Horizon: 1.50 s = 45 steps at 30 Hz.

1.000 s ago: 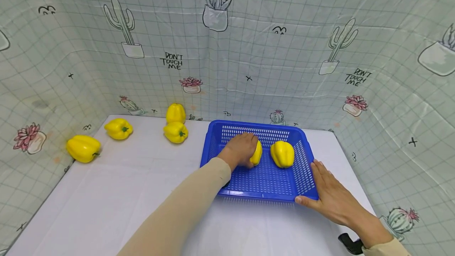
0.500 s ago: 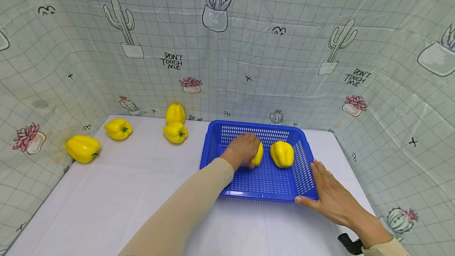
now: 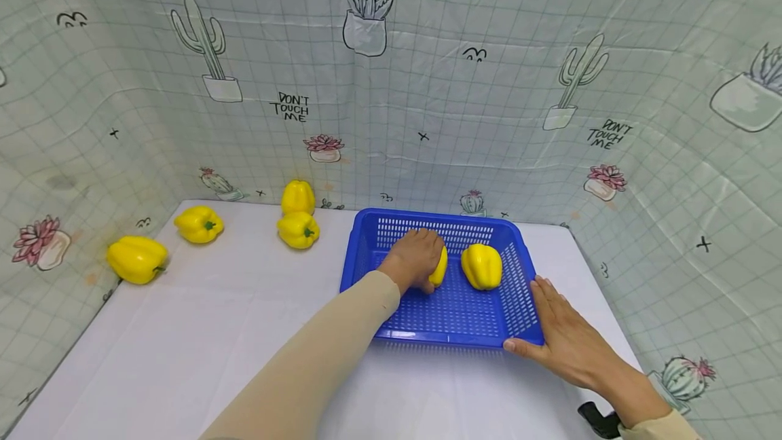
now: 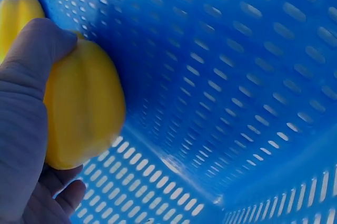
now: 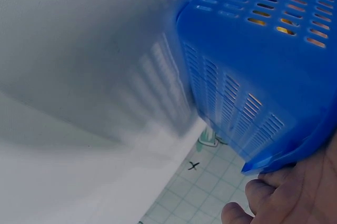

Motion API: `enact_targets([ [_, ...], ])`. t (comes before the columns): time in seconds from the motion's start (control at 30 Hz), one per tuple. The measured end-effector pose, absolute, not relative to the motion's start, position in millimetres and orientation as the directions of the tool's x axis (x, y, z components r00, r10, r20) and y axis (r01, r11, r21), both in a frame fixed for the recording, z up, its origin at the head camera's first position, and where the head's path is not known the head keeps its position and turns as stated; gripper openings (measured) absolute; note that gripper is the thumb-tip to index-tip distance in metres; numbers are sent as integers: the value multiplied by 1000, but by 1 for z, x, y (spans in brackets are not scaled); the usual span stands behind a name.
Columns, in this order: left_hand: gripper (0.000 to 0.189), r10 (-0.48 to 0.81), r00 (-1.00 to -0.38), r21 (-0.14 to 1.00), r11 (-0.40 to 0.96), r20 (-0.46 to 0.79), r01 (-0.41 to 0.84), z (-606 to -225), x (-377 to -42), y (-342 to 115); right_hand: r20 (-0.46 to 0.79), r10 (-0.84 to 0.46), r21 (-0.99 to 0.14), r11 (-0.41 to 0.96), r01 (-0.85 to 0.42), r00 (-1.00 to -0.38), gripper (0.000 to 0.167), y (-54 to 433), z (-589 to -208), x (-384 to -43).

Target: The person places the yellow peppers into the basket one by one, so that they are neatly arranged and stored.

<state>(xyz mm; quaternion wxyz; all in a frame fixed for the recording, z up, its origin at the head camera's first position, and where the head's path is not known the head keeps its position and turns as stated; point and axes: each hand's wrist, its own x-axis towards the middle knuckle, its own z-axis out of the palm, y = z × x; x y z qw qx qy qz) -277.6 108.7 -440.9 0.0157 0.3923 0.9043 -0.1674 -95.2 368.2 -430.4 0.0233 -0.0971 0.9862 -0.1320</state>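
Observation:
Inside the blue plastic basket (image 3: 452, 339), my left hand (image 3: 417, 260) grips a yellow bell pepper (image 3: 438, 269), mostly covered by the hand in the head view. The left wrist view shows the thumb (image 4: 39, 48) over the top of this pepper (image 4: 87, 103) and fingertips beneath it. A second yellow bell pepper (image 3: 482, 267) lies to its right in the basket. My right hand (image 3: 574, 341) rests against the basket's right side, fingers straight along the rim and thumb at the front corner. From the right wrist, the palm (image 5: 310, 187) lies at the basket's rim.
On the white table (image 3: 232, 331) to the left lie more yellow bell peppers: one at the left edge (image 3: 137, 260), one behind it (image 3: 199, 224), and two close together (image 3: 298, 229) near the back. Grid-patterned cloth walls (image 3: 421, 87) surround the table. A black object (image 3: 599, 419) sits by the right wrist.
The head view has shifted slightly, so everything sits a little further left. Both hands keep their places: left on the pepper, right against the basket.

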Motion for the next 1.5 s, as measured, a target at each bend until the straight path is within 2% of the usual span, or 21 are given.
enact_targets([
  [0.17, 91, 713, -689, -297, 636, -129, 713, -442, -278, 105, -22, -197, -262, 947, -185, -980, 118, 367, -430, -94],
  [0.73, 92, 692, -705, -283, 653, -155, 703, -442, -281, 106, -15, -195, -254, 949, -185, -981, 119, 365, -428, -96],
  [1.27, 97, 693, -710, -281, 661, -127, 696, -440, -278, 105, -15, -203, -257, 947, -193, -979, 118, 366, -429, -96],
  [1.5, 100, 689, -715, -244, 677, -121, 694, -437, -280, 107, -18, -200, -261, 947, -189, -980, 118, 367, -430, -96],
])
